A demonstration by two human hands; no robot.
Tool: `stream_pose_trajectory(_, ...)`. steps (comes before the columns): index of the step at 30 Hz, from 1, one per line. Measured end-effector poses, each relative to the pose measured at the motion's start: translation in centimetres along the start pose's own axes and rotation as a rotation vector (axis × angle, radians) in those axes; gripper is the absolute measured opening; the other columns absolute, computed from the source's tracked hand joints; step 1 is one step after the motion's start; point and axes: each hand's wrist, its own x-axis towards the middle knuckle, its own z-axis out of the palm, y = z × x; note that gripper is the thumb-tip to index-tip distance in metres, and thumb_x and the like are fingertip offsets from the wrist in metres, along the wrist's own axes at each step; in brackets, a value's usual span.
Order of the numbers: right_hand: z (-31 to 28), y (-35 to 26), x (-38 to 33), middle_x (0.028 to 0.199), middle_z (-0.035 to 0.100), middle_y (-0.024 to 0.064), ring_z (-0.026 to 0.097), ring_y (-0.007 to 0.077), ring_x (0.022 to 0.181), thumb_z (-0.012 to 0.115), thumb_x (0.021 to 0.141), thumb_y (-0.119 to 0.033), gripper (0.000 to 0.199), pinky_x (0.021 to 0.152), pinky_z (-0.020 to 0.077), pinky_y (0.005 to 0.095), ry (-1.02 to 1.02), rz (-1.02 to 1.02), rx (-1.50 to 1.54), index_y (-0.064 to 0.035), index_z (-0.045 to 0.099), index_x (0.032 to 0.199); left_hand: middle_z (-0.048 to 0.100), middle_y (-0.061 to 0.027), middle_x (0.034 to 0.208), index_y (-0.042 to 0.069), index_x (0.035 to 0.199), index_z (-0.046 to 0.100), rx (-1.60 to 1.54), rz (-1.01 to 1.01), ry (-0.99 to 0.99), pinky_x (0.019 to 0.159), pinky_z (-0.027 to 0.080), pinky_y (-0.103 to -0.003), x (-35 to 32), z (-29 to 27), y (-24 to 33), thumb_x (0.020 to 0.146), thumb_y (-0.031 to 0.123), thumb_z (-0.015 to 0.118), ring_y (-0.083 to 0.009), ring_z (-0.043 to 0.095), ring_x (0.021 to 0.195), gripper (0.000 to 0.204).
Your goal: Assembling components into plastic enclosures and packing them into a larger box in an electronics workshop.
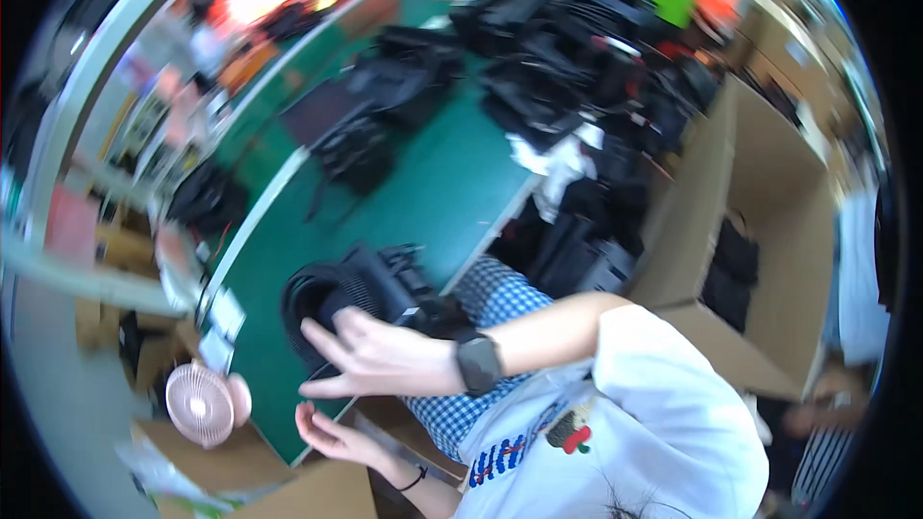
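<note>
My right hand (394, 358), with a dark watch on its wrist, is open with spread fingers. It is in front of a black bundle (389, 284) that looks like a bag with a thick coiled strap (312, 288), at the near end of the green table (461, 202). Whether it touches the bundle, I cannot tell. My left hand (336, 437), with a thin black band on its wrist, is just below the right one. Its fingers are loosely bent and apart, and nothing shows in them. Both hands are slightly blurred.
Black bags (385, 86) lie farther along the table, with a large heap of black items (548, 58) at its far end. An open cardboard box (779, 173) stands at the right, black things inside. A pink fan (197, 404) is at the left, near another cardboard box (327, 490).
</note>
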Motion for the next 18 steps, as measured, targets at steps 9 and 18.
stream_pose_trajectory(9,-6.3,8.5,-5.2,0.078,0.057,0.0058,0.063,0.0247,0.069,0.07,0.079,-0.023,0.063,0.055,0.048,0.0359,0.188,0.036,0.295,-0.0317,0.048,0.138,0.055,-0.0215,0.126,-0.009,0.126,0.051,0.266,0.422,-0.355,0.098,0.044,-0.042,-1.2,1.1,-3.0,0.097,0.02,0.055,-0.0343,0.055,0.111,0.041)
stream_pose_trajectory(18,-21.3,19.2,-20.8,0.129,0.058,0.0073,0.061,0.0154,0.107,0.074,0.085,-0.017,0.058,0.093,0.0506,0.0289,0.774,0.727,0.619,-0.0089,0.05,0.137,0.043,-0.0138,0.145,0.01,0.139,0.049,0.647,0.797,-0.772,0.106,0.037,-0.05,-3.4,8.3,0.7,0.082,0.047,0.07,-0.0368,0.044,0.13,0.072)
